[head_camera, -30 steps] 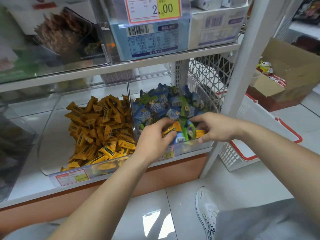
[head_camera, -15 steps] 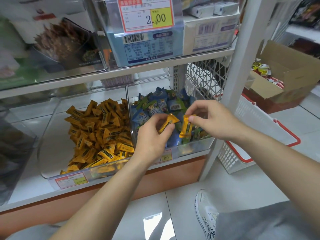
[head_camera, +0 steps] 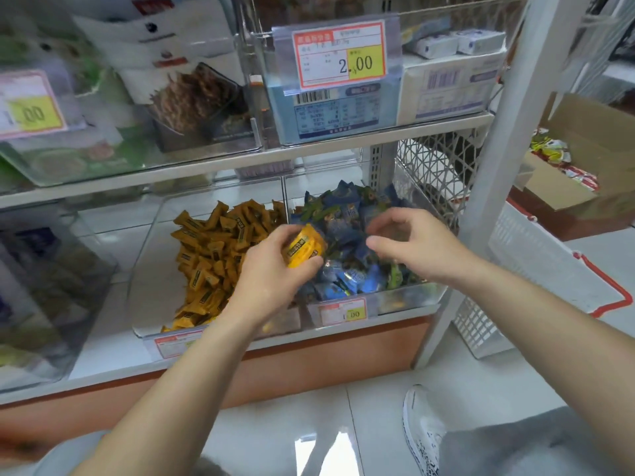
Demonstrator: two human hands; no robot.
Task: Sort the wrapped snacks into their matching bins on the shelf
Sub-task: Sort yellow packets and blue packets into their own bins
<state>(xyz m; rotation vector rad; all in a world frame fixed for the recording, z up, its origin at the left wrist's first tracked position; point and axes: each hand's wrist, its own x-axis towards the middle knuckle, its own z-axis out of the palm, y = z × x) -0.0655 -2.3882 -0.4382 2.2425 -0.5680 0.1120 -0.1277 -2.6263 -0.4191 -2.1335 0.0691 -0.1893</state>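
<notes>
Your left hand (head_camera: 275, 280) grips yellow snacks (head_camera: 304, 247) above blue bin (head_camera: 405, 298) (strays, judging by colour); right hand (head_camera: 415, 249) loosely curled, empty; next: drop into yellow bin (head_camera: 151, 269).

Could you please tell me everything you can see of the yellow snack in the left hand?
The yellow wrapped snack is a glossy, plastic-looking packet with dark print. It may be two packets held together, but blur hides this. The left hand grips it between thumb and fingers, tilted, over the left side of the clear bin of blue snacks, beside the divider.
</notes>
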